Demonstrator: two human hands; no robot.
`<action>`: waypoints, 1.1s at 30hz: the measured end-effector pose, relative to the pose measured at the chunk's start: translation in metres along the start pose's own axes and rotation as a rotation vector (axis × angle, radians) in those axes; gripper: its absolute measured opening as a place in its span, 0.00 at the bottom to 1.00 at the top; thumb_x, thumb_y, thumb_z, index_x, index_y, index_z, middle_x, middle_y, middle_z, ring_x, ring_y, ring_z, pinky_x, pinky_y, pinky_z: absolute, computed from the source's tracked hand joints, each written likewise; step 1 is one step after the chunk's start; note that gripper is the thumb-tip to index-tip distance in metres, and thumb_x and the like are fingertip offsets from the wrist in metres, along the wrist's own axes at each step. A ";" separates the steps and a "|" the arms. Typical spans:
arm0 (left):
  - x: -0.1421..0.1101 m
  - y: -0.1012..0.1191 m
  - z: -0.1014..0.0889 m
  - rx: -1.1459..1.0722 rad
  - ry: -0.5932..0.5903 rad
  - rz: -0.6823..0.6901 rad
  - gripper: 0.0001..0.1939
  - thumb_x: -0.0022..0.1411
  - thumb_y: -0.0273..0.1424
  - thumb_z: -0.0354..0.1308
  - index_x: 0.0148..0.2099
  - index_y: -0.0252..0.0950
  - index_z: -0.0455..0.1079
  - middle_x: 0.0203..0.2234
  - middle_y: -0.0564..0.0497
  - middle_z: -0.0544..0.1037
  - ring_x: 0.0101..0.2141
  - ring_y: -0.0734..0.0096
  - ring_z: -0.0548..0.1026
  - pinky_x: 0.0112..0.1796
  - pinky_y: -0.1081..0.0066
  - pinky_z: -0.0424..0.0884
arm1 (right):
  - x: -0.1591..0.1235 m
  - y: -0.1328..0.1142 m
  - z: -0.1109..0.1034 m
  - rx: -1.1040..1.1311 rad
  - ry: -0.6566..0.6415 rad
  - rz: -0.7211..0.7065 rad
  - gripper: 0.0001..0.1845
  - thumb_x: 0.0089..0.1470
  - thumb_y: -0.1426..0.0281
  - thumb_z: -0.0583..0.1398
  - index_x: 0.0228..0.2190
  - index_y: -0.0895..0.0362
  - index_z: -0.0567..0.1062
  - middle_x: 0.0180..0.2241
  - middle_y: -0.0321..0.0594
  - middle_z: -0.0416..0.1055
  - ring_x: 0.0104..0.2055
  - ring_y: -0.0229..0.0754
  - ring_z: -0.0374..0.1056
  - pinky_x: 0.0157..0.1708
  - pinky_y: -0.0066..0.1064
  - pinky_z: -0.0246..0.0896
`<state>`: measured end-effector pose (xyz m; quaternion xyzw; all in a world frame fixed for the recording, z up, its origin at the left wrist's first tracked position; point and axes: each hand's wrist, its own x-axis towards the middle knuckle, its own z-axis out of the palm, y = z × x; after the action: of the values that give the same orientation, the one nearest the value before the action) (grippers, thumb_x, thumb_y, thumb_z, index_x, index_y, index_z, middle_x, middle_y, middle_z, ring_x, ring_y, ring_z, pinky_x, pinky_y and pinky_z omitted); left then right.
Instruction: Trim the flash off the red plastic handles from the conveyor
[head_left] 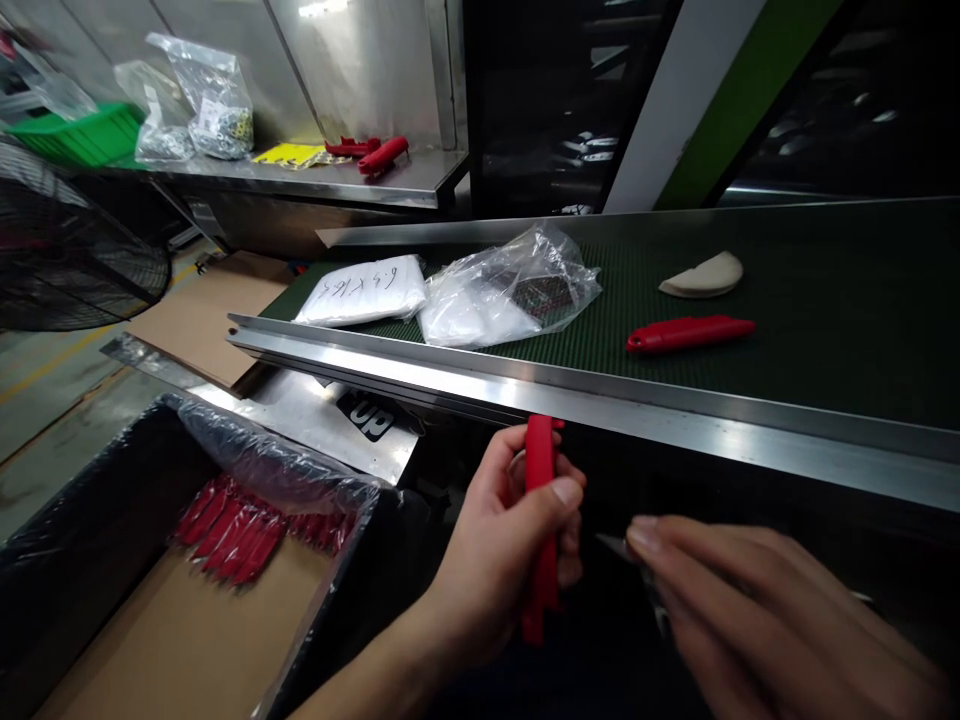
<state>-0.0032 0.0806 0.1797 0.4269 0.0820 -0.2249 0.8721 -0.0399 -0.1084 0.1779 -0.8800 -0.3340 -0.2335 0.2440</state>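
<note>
- Clock read off the head view, 12 pointing away from the wearer.
- Red part (540,460) was in the left hand (499,535), thumb across its near face, fingers curled behind; long axis ran 12 to 6.
- Right hand (772,600) pinched a pointed metal tool (615,546); blurred, exact type couldn't be told.
- Key relation: red part lay at about 10 o'clock from the right hand, near but apart; tool tip pointed at roughly 10 too, toward the part's side. Left hand, already gripping, was the nearer one.
- Left fingertips wrapped the part's right edge, so they stood between tool tip and mid-length.
- Metal rail (480,375) ran just past the part's 12 o'clock end; touching or not, couldn't tell.
- Past the rail, green belt (847,330): red piece (690,334) at 1 to 2 o'clock from the left hand, axis about 3 to 9; beige piece (705,277) just beyond it.
- Clear bag (517,295) at 12, white packet (367,290) at 11, both on the belt.
- Lined bin (281,465) at 9, with bagged red pieces (232,535) inside; nothing blocked that side.
</note>
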 end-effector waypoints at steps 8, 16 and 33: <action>-0.017 -0.011 -0.003 0.148 -0.084 -0.016 0.18 0.61 0.35 0.65 0.48 0.39 0.62 0.38 0.54 0.67 0.23 0.88 0.64 0.22 0.82 0.62 | 0.020 0.012 0.000 -0.100 0.026 0.034 0.20 0.58 0.84 0.58 0.52 0.63 0.72 0.48 0.46 0.70 0.49 0.43 0.66 0.46 0.37 0.61; -0.019 -0.012 -0.002 0.180 -0.059 0.012 0.19 0.61 0.35 0.66 0.50 0.39 0.64 0.38 0.52 0.69 0.28 0.85 0.65 0.28 0.81 0.62 | 0.017 0.009 0.001 -0.103 0.029 0.041 0.20 0.59 0.84 0.57 0.52 0.62 0.72 0.48 0.46 0.70 0.49 0.43 0.65 0.46 0.38 0.60; -0.019 -0.016 -0.002 0.167 -0.118 -0.004 0.18 0.62 0.35 0.65 0.50 0.39 0.63 0.38 0.53 0.68 0.24 0.87 0.65 0.24 0.82 0.61 | 0.010 0.012 0.000 -0.097 0.006 0.050 0.20 0.59 0.83 0.57 0.53 0.61 0.72 0.49 0.45 0.70 0.50 0.42 0.65 0.45 0.37 0.60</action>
<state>-0.0274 0.0798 0.1737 0.4838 0.0124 -0.2574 0.8364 -0.0251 -0.1116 0.1803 -0.8982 -0.2994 -0.2460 0.2076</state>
